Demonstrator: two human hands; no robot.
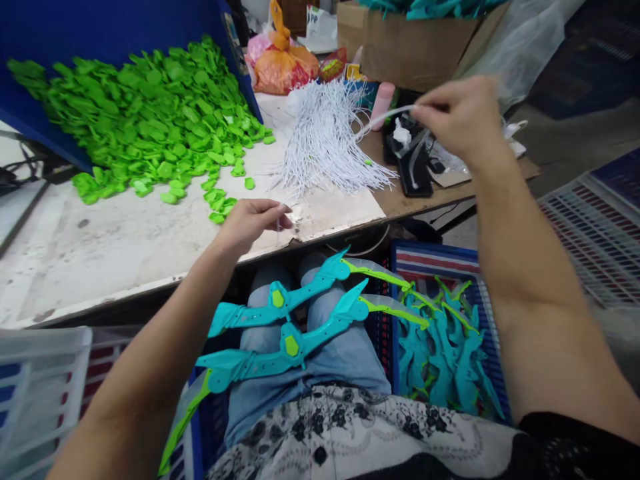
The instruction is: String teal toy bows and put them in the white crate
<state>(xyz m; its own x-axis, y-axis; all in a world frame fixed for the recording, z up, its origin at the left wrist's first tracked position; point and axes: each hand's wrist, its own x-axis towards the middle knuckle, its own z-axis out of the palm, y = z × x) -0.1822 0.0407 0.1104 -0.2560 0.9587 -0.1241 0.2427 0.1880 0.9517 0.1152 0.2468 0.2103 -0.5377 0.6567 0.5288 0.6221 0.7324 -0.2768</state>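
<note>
My right hand (pixel 463 117), raised over the right end of the table, pinches a thin translucent white strip (pixel 393 112). The strip curves left toward a bundle of white cords (pixel 327 143). My left hand (pixel 257 223) is closed at the table's front edge, thumb against fingers. A short, thin clear piece (pixel 278 230) hangs from its fingertips. Across my lap lie two turquoise toy bows, a farther one (pixel 255 313) and a nearer one (pixel 270 360), with bright green parts and clear strips at their limbs. Neither hand touches them.
Small green plastic pieces (pixel 150 113) spill from a blue bin (pixel 125 27) onto the table (pixel 125 247). A blue basket (pixel 435 257) at my right holds more turquoise parts. A phone (pixel 415 177), a cardboard box (pixel 410 50) and an orange bag (pixel 283 67) stand at the back.
</note>
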